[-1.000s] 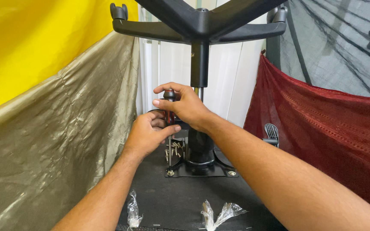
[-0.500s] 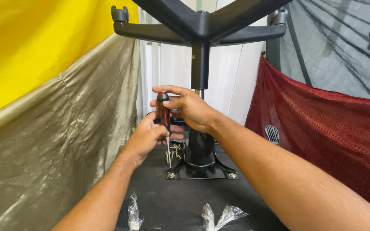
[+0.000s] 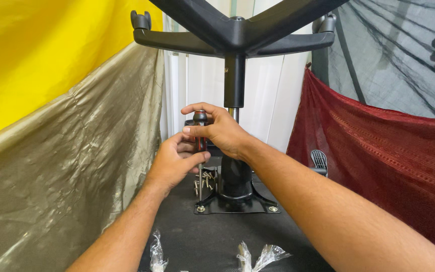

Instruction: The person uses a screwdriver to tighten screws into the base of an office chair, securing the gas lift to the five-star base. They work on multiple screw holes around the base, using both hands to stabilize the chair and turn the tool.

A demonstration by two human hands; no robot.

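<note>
An upturned office chair stands in front of me: its black star base (image 3: pixel 237 35) is up top, a gas cylinder (image 3: pixel 234 80) runs down to a black metal mounting plate (image 3: pixel 258 207) on the seat underside. A screwdriver (image 3: pixel 200 151) with a red and black handle stands upright, its tip on a screw at the plate's front-left corner. My right hand (image 3: pixel 217 128) grips the top of the handle. My left hand (image 3: pixel 174 161) holds the handle lower down, by the shaft.
Loose screws (image 3: pixel 206 177) lie beside the cylinder's foot. Clear plastic bags (image 3: pixel 258 254) lie on the black seat surface (image 3: pixel 197 236) near me. Yellow and gold cloth (image 3: pixel 61 116) hangs on the left, dark red cloth (image 3: pixel 378 161) and black mesh on the right. A lever (image 3: pixel 319 160) sticks out at right.
Both hands have shifted a little on the screwdriver handle; the right hand now sits over its top and the shaft shows more below the left hand. The view has dipped slightly.
</note>
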